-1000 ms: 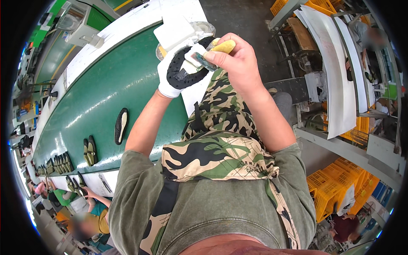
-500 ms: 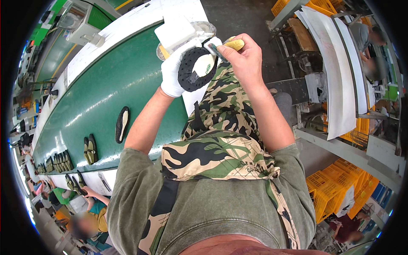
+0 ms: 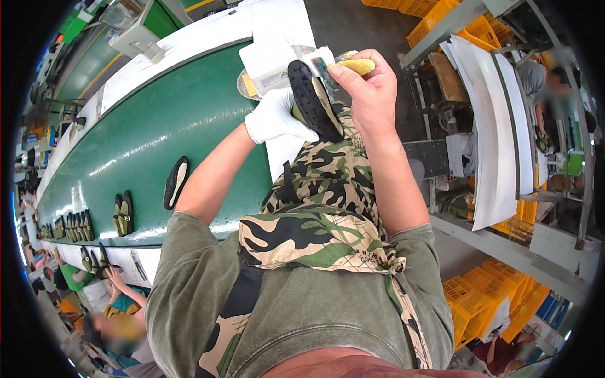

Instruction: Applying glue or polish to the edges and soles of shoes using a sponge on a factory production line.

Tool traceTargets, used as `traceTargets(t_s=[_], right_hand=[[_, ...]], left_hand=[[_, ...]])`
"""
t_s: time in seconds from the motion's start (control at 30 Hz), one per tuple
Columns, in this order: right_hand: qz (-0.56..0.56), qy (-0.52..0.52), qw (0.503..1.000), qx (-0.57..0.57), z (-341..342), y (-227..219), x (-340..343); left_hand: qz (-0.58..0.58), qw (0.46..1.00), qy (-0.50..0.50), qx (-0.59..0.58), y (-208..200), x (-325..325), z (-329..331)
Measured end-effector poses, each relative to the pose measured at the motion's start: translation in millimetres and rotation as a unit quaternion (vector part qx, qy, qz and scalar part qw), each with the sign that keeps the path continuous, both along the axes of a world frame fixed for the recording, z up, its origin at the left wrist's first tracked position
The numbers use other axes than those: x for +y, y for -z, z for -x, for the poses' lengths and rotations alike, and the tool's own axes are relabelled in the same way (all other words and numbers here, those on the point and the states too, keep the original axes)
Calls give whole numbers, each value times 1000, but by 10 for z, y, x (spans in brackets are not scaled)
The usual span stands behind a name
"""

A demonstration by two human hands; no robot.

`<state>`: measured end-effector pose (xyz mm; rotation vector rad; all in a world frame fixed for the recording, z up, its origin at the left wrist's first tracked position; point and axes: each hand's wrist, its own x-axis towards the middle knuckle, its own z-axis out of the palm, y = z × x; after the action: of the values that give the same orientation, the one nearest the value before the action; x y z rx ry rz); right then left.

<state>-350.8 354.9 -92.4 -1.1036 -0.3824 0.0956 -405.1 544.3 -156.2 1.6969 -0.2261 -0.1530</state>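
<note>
While both hands are raised over the camouflage apron [image 3: 328, 189], I read the grip as follows. My left hand [image 3: 277, 118], in a white glove, is closed around the lower end of a black shoe sole [image 3: 313, 101], which stands tilted on edge with its studded tread facing the camera. The sole runs up and away from the glove, so most of its length lies beyond the left grip, between the two hands. My right hand [image 3: 370, 94], bare, is curled shut on a brush with a yellow handle [image 3: 358, 65]; the handle projects above the knuckles, and the brush head sits against the upper edge of the sole, partly hidden by the fingers. The two hands are close together, with the sole touching both.

Beyond the hands, a white container [image 3: 271, 60] rests on the white bench edge [image 3: 189, 44]. To my left runs a green conveyor belt [image 3: 157, 138], carrying one single dark sole [image 3: 175, 183] and, further down, rows of paired soles [image 3: 123, 214]. Orange crates [image 3: 479, 302] stand to the lower right.
</note>
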Motion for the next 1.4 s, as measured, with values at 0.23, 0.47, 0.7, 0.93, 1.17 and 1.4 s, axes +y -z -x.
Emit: traceTargets(t_s=[0.23,0.47,0.7,0.93,1.17,1.4], right_hand=[[21,14,998,-62,-229,215,43],[71,-119,988,-67,-327,249,-149],[124,47,977,-170,-205,321,-89],[143,-203,965,-81,109,377,-567],[135,72,980,-125,-280,452,-490],[182,-37,974,-133,221,436,-953]], left_hand=[[142,978,110,107,98,138,18],[285,937,104,171,220,191,28],[318,924,86,191,203,105,-43],[398,894,-6,205,139,-24,-57],[297,935,30,191,142,-255,-219],[332,915,-60,221,174,-477,-334]])
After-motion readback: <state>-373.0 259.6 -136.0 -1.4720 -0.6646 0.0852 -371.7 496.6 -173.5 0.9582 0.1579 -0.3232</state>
